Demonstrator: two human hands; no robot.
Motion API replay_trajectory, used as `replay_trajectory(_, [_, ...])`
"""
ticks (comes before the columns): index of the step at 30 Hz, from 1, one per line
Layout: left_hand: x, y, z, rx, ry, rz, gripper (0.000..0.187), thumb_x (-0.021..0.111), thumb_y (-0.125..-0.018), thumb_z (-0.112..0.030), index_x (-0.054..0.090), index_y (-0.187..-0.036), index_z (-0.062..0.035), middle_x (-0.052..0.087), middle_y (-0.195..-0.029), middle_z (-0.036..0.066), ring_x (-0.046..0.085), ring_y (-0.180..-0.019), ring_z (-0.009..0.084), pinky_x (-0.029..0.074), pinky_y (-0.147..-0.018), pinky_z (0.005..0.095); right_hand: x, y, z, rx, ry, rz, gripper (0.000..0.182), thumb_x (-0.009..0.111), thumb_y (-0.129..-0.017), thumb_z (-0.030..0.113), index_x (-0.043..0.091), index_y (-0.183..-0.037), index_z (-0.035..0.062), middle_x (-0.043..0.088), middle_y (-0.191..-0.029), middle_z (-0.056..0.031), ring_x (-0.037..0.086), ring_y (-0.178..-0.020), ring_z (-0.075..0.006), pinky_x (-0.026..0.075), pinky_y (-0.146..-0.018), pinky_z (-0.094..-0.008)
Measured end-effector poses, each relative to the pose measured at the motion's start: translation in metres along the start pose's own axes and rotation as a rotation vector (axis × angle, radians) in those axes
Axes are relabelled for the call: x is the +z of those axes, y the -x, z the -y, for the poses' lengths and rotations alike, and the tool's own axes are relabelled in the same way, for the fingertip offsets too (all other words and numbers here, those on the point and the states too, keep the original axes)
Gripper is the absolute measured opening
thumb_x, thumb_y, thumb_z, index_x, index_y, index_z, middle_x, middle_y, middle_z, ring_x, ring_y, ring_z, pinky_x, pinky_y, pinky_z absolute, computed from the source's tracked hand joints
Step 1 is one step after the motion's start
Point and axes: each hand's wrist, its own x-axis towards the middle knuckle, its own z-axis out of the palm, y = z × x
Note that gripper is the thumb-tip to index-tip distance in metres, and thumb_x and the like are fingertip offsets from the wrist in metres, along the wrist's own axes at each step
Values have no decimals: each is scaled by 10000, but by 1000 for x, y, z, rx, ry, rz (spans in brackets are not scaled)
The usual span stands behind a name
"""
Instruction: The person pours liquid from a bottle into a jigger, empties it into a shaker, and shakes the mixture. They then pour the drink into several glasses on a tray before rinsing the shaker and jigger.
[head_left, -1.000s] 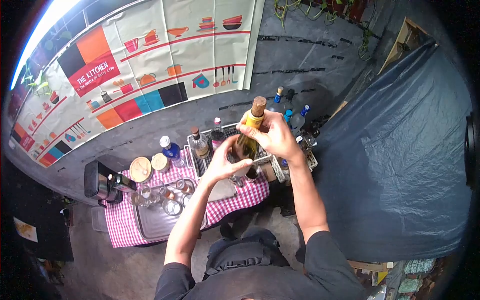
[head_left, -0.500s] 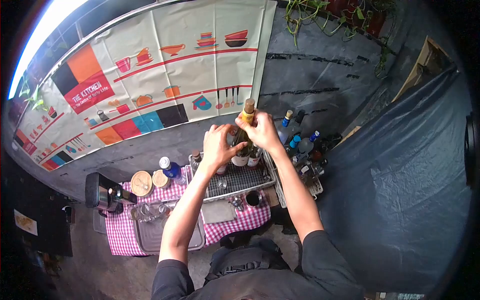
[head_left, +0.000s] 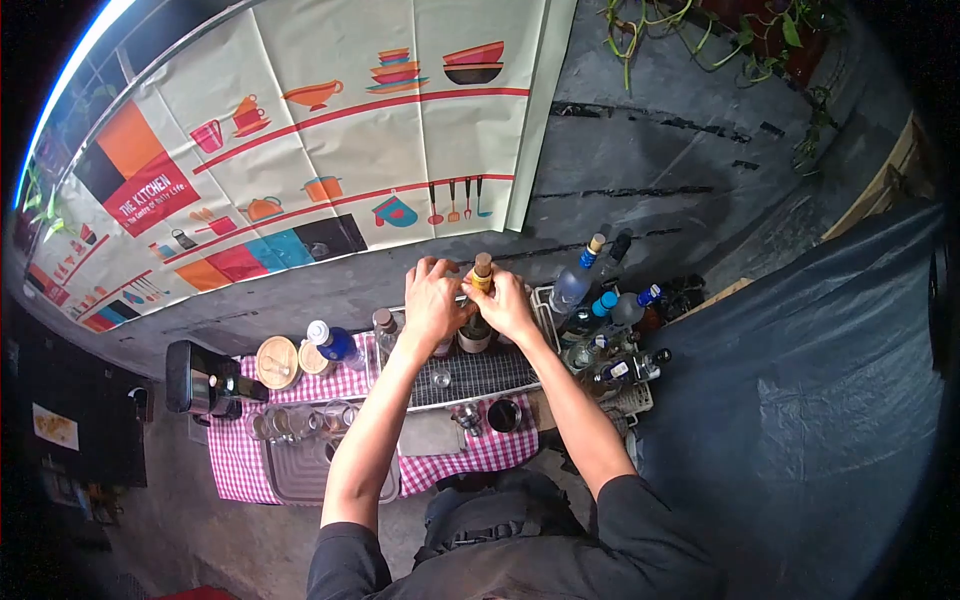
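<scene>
A glass bottle (head_left: 473, 338) with a yellow neck band and a brown stopper stands upright over the black mesh rack. My right hand (head_left: 505, 305) is closed round its neck, just below the stopper. On the bottle's other side is my left hand (head_left: 432, 308), its fingers bent and apart from the thumb, the thumb tip right at the bottle. Below that hand another bottle is mostly hidden. A dark-capped clear bottle (head_left: 385, 325) stands to the left of my left wrist. A small clear glass (head_left: 440, 377) sits on the mesh rack (head_left: 490, 375).
Several bottles (head_left: 600, 330) crowd a white crate at right. A blue bottle (head_left: 335, 343), wooden-lidded jars (head_left: 277, 362) and a coffee machine (head_left: 195, 380) stand at left. Nearer are upturned glasses (head_left: 290, 424), a grey tray (head_left: 300, 475), a jigger (head_left: 468, 418) and a dark cup (head_left: 504, 414).
My right hand has lowered the bottle towards the rack. My left hand has come down alongside it, still bent. The view has shifted slightly.
</scene>
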Motion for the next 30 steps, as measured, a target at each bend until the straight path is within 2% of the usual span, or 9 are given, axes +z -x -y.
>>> replay_trajectory(4, [11,2,2,-1,-52,4,321,847,-623,-209,798,-915,-85,668,-1248,65,503,-1299,350,376,-1118,534,13,0,-26,11,40,-15,276,782,-859,212,667,-953,-21,711,-825,-236,733,-795,-384,556,-695,-444])
replay_trajectory(6, [17,3,4,-39,-62,58,332,836,-632,-209,801,-939,-87,657,-1291,70,465,-1352,381,296,-1179,596,16,2,-34,71,70,12,282,781,-857,219,663,-953,-19,704,-836,-252,725,-812,-410,553,-692,-458])
replay_trajectory(10, [28,8,8,-66,-72,57,329,827,-645,-213,804,-950,-92,643,-1326,69,449,-1369,388,256,-1196,620,22,5,-44,67,78,7,276,777,-855,208,657,-966,-14,702,-852,-259,715,-833,-426,547,-706,-477])
replay_trajectory(12, [33,8,11,-70,-122,98,335,817,-659,-214,809,-982,-126,634,-1351,65,443,-1374,399,232,-1202,636,24,6,-49,41,94,-5,277,779,-848,196,655,-983,-11,703,-865,-261,707,-860,-438,542,-730,-491])
replay_trajectory(19, [36,10,11,-72,-103,128,351,815,-676,-213,809,-1024,-167,643,-1343,59,443,-1376,392,233,-1204,635,19,6,-45,90,97,10,290,783,-837,179,658,-1016,-12,707,-884,-257,699,-885,-452,543,-761,-492])
replay_trajectory(24, [37,13,12,-58,-74,134,319,806,-686,-222,816,-1002,-176,643,-1347,46,447,-1370,386,265,-1202,609,14,11,-45,64,107,46,321,772,-832,178,658,-1048,-31,705,-993,-262,688,-952,-442,537,-818,-491])
replay_trajectory(30, [36,15,7,-37,-57,118,344,792,-721,-194,786,-1061,-144,648,-1333,110,486,-1352,397,313,-1197,561,13,19,-34,72,77,-10,380,784,-816,150,658,-1132,-19,711,-1036,-248,694,-982,-419,545,-855,-464])
